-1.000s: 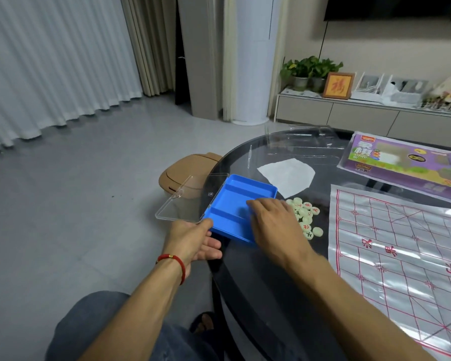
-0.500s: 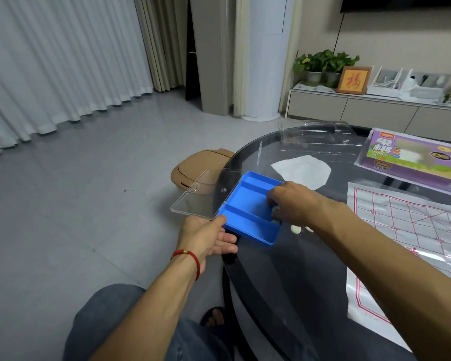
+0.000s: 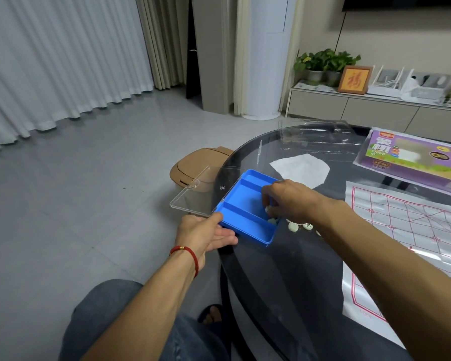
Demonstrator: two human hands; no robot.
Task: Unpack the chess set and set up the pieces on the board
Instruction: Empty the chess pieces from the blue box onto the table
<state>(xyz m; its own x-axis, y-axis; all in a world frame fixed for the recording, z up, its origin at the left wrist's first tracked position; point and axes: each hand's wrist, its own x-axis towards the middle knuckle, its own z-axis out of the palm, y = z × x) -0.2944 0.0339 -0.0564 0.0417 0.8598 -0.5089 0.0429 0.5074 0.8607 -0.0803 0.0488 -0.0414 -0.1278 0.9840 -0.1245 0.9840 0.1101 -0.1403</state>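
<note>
Blue tray (image 3: 245,212): at bench (image 3: 284,269) edge, 9 o'clock side, tilted, clear lid (image 3: 193,196) hinged open past edge toward 10 o'clock. Left hand (image 3: 206,233): grip closed on tray near corner, thumb on top, fingers beneath. Right hand (image 3: 288,201): over tray's 3 o'clock rim, fingers curled, grip closed on pale chess pieces (image 3: 270,212). Loose pieces (image 3: 293,226): on bench just beside tray, 4 o'clock. Board sheet (image 3: 401,230): flat at 3 o'clock. Purple box (image 3: 414,157): at 1 o'clock.
</note>
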